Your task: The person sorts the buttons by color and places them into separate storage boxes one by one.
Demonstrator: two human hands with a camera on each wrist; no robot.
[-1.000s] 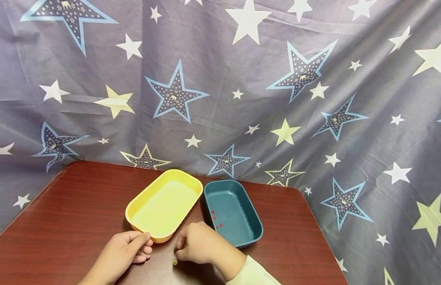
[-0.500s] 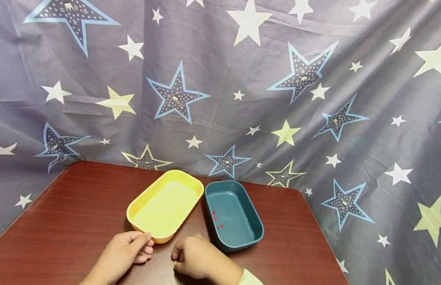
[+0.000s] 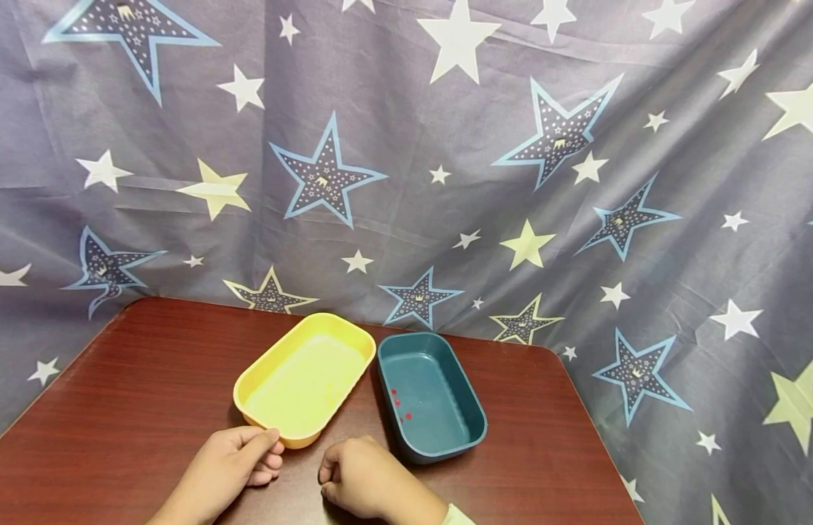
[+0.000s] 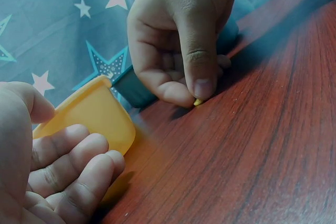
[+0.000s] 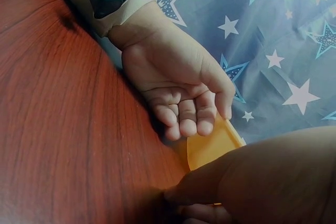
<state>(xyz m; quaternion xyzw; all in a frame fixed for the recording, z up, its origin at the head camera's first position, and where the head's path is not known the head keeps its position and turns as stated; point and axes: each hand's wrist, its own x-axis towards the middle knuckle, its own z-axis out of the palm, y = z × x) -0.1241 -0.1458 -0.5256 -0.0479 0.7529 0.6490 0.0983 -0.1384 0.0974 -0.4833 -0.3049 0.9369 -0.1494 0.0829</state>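
Note:
My left hand (image 3: 232, 467) grips the near corner of the yellow plastic bin (image 3: 294, 372), thumb over the rim and the other fingers curled below it. Just right of that corner, my right hand (image 3: 367, 477) is low over the table. Its thumb and index finger pinch a small yellow piece (image 4: 198, 102) right at the tabletop, which shows between the fingertips in the left wrist view. In the head view the right hand hides that piece. Faint small yellow pieces (image 3: 330, 394) lie along the right side inside the yellow bin.
A dark teal bin (image 3: 439, 394) stands right of the yellow one, with several small red pieces (image 3: 408, 416) near its left wall. Both bins are on a reddish-brown wooden table (image 3: 544, 437). Behind it hangs a grey curtain (image 3: 406, 146) printed with stars.
The right hand moved slightly left and toward the near edge, onto the small yellow piece that lay by its fingers, and took hold of it. The left hand stayed on the bin.

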